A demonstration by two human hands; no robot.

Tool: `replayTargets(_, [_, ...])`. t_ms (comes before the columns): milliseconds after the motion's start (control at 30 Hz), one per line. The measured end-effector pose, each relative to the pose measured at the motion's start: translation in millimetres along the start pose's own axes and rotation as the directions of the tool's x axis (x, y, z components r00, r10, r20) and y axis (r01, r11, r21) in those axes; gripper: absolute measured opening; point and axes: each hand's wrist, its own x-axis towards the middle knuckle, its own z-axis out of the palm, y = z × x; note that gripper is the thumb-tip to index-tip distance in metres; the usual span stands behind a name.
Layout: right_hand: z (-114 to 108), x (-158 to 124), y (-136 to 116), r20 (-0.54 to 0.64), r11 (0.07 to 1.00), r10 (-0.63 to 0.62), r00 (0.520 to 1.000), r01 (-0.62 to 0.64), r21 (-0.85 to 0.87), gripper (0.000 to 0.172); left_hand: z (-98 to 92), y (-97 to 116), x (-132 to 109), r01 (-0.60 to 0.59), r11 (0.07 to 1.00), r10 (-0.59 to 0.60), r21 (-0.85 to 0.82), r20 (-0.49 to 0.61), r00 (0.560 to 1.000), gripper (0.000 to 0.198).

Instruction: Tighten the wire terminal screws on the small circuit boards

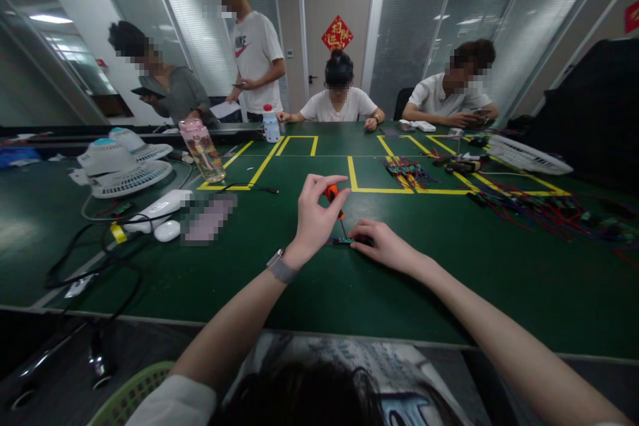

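Observation:
An orange and black screwdriver stands nearly upright, its thin shaft pointing down at a small green circuit board on the green table. The fingers and thumb of my left hand curl around the screwdriver's handle. My right hand rests low on the table, with thumb and fingers at the right end of the board. A dark part lies partly under those fingers, too hidden to make out.
Yellow tape marks the table ahead. Wired boards lie beyond and at the right. White fans, a pink-capped bottle, a white power strip and black cables stand or lie at the left. Several people are across the table.

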Motion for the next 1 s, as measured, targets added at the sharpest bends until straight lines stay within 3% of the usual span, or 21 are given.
replayTargets(100, [0.5,-0.3,0.7,-0.003,1.000,-0.005,1.000,0.005,-0.007,0.013,-1.5,1.1,0.1,0.005,1.000,-0.005,0.013,0.013,1.000,0.021])
replayTargets(200, [0.9,-0.5,1.5,-0.007,1.000,-0.010,1.000,0.010,-0.002,0.013,0.2,-3.0,0.1,0.022,0.988,-0.003,-0.155,0.118,0.993,0.035])
replayTargets(333, [1.2,-0.2,1.9,-0.008,1.000,-0.013,1.000,0.013,0.004,0.013,3.9,-5.9,-1.3,0.151,0.930,-0.094,-0.336,0.180,0.979,0.039])
replayTargets(400, [1.4,-0.2,1.9,-0.011,1.000,-0.015,1.000,0.015,0.002,0.013,4.1,-4.0,-1.8,0.148,0.936,-0.101,-0.319,0.161,0.982,0.035])
replayTargets(600, [2.4,-0.3,1.7,-0.013,1.000,-0.008,1.000,0.008,0.008,0.013,0.7,2.0,-1.2,-0.007,0.996,0.013,-0.085,0.067,0.998,0.024])
replayTargets(833, [0.3,-1.1,0.1,-0.013,1.000,-0.002,1.000,0.002,0.025,0.013,3.9,-2.1,-2.5,0.055,0.964,-0.019,-0.261,0.137,0.990,0.036])
replayTargets(1000, [-0.7,-1.1,-0.9,-0.015,1.000,-0.002,1.000,0.002,0.030,0.013,3.3,0.6,-2.0,-0.003,0.993,0.008,-0.119,0.039,0.999,0.026])
